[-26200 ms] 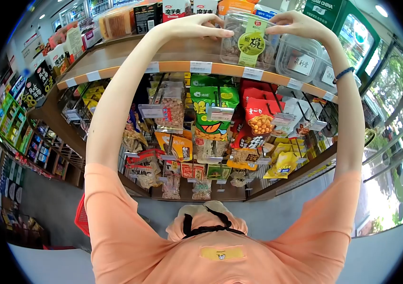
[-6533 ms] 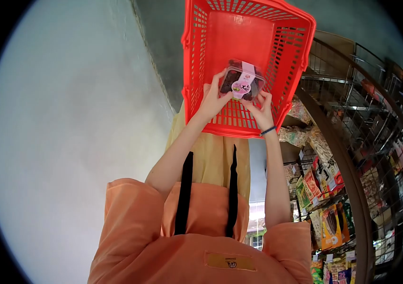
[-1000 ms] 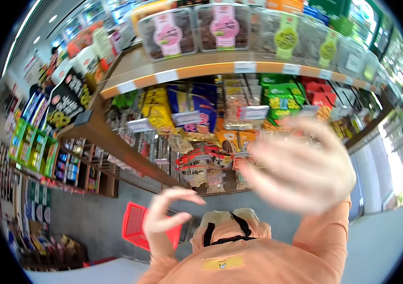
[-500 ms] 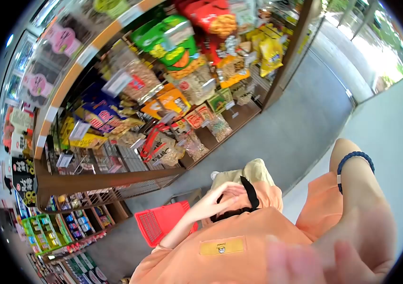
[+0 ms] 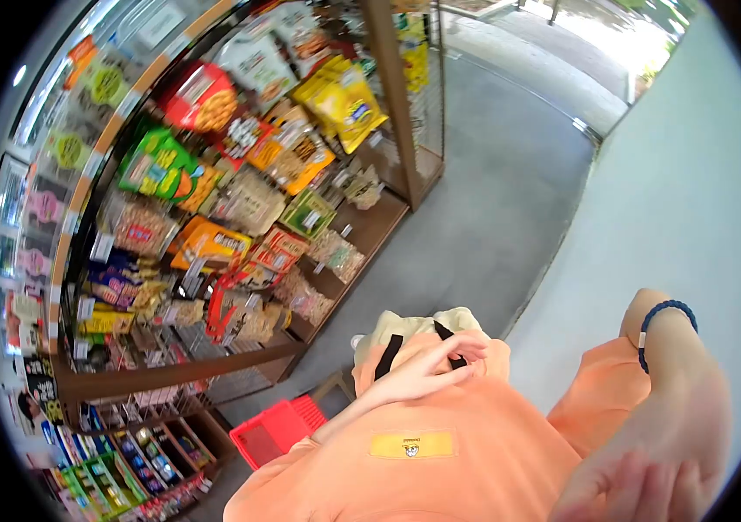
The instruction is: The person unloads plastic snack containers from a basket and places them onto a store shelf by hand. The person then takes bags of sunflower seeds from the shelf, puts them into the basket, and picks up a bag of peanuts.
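My left hand (image 5: 444,365) lies across the lower front of my orange shirt (image 5: 405,487). Its fingers are loosely stretched, and I see nothing held in them. A black strap (image 5: 446,333) passes behind its fingers, and a second black strap (image 5: 388,358) hangs a little to the left. Close to the camera at the lower right is my raised right hand (image 5: 636,491), with a dark blue braided band (image 5: 646,329) around that forearm. Its fingers are bent and apart, with nothing visible in them; the frame's lower edge cuts off part of the hand.
A snack shelf (image 5: 362,252) fills the left, hung with a yellow bag (image 5: 340,103), a green bag (image 5: 162,165) and several others. A red basket (image 5: 270,431) stands beside me. Grey floor (image 5: 492,174) runs along a pale wall (image 5: 675,200) toward an outdoor opening.
The view has turned, so the snack shelf sits further left and more wall shows. My right hand has moved lower right and looks sharper. My left hand remains at the lower shirt.
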Demonstrator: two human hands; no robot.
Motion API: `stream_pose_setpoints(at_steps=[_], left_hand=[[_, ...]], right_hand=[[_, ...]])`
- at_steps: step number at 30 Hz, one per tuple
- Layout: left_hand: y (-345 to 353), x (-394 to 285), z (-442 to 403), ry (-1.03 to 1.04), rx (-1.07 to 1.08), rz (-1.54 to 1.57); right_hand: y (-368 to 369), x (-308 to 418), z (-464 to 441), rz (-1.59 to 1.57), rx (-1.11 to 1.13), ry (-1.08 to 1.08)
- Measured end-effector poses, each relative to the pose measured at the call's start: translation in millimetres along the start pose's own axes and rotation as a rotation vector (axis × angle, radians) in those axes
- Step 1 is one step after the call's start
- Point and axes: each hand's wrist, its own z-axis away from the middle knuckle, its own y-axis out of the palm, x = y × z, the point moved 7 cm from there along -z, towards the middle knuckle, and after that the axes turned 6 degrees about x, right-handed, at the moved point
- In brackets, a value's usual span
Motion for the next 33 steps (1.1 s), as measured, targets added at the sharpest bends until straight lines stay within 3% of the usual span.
stream_pose_setpoints(at_steps=[2,3,6,11,14,15,17,18,19,22,25,26,28,29,30,31,32,33], left_hand=[[19,4,-19,-0.070,0.091,-0.066],[28,11,-26,-0.069,0.148,-0.086],[50,23,-47,-0.156,0.282,-0.159],[62,22,-63,-0.172,0.293,-0.183],[65,13,-63,-0.141,0.285,-0.195],[60,12,-64,-0.120,0.270,-0.198],[54,23,-60,-0.162,0.245,-0.153],[48,27,-58,-0.211,0.235,-0.112],[46,38,-59,-0.090,0.236,-0.176],[23,42,-55,0.003,0.104,-0.274],[-5,46,-50,-0.096,0.031,-0.386],[-23,39,-50,-0.062,-0.024,-0.391],[-55,37,-39,-0.079,-0.151,-0.446],[-56,39,-37,-0.049,-0.161,-0.428],[-66,42,-33,-0.040,-0.199,-0.426],[-79,46,-29,-0.080,-0.286,-0.480],[-88,52,-23,-0.129,-0.268,-0.538],[-97,46,-16,-0.088,-0.330,-0.613]], right_hand=[[-20,-4,16,0.089,0.012,0.001],[-11,-19,21,-0.054,0.331,0.170],[-6,-44,38,-0.255,0.699,0.298],[-20,-47,43,-0.464,0.704,0.354],[-27,-49,55,-0.342,0.766,0.714],[-28,-45,49,-0.344,0.580,0.444],[-25,-31,50,-0.342,0.367,0.165],[-15,-36,53,-0.281,0.277,0.247],[-16,-37,59,-0.222,0.212,0.354],[8,-35,102,-0.273,0.471,0.568],[52,-31,114,-0.401,0.423,0.649],[86,-20,128,-0.573,0.445,0.762],[156,64,184,-0.979,0.582,1.113],[160,68,181,-0.989,0.607,1.158],[180,110,200,-1.096,0.780,1.252],[197,186,247,-1.152,1.215,1.206],[202,203,254,-1.195,1.338,1.215],[193,266,308,-1.178,1.613,1.170]])
